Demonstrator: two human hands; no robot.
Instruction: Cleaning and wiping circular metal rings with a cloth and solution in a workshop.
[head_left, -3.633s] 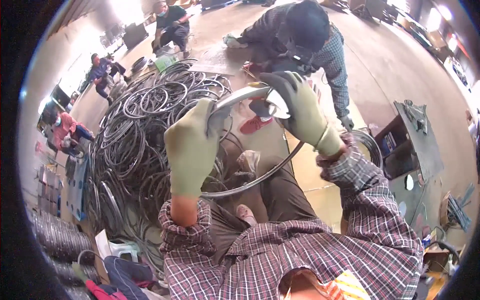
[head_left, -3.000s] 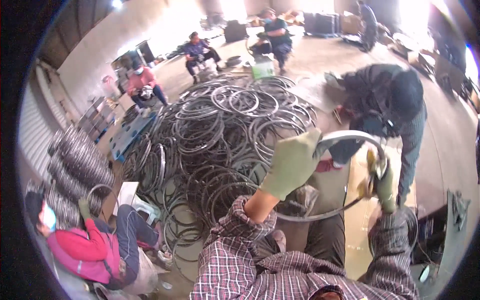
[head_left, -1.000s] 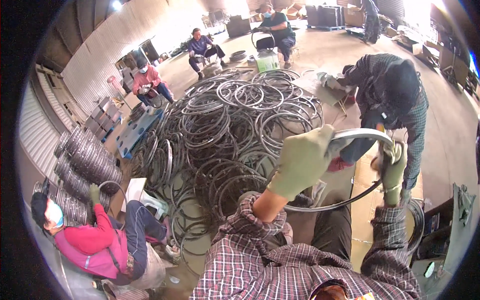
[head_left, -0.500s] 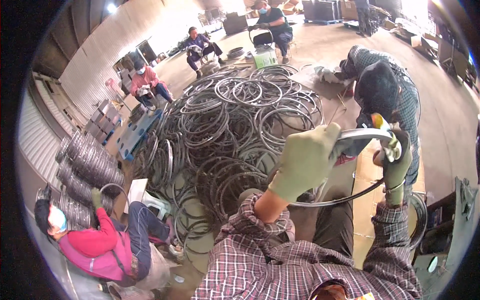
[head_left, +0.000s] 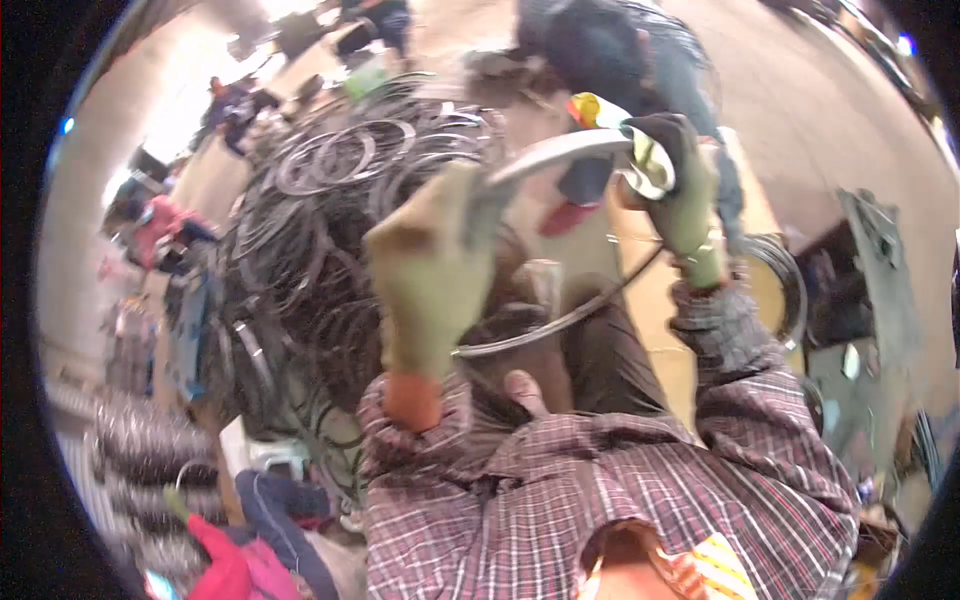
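A thin metal ring [head_left: 575, 148] is held up in front of my chest between both hands. My left hand [head_left: 430, 265], in a pale green glove and blurred by motion, is closed around the ring's left side. On the opposite side my right hand [head_left: 688, 190], in a green glove with dark fingers, presses a crumpled cloth [head_left: 652, 165] in white and yellow-green against the ring. A yellow and orange part of the cloth stands out beyond the rim. The ring's lower arc hangs over my knees, apart from the pile of rings.
A large heap of dark and silver rings [head_left: 300, 230] lies ahead to the left. A person [head_left: 640, 55] bends over close in front. Another person [head_left: 255, 565] sits at lower left beside stacked rings [head_left: 155, 445]. Cardboard [head_left: 660, 310] and more rings [head_left: 785, 290] lie at my right.
My view has swung, so the heap and the people sit further left. Both hands and the ring appear further left in the picture; the hold on ring and cloth looks the same.
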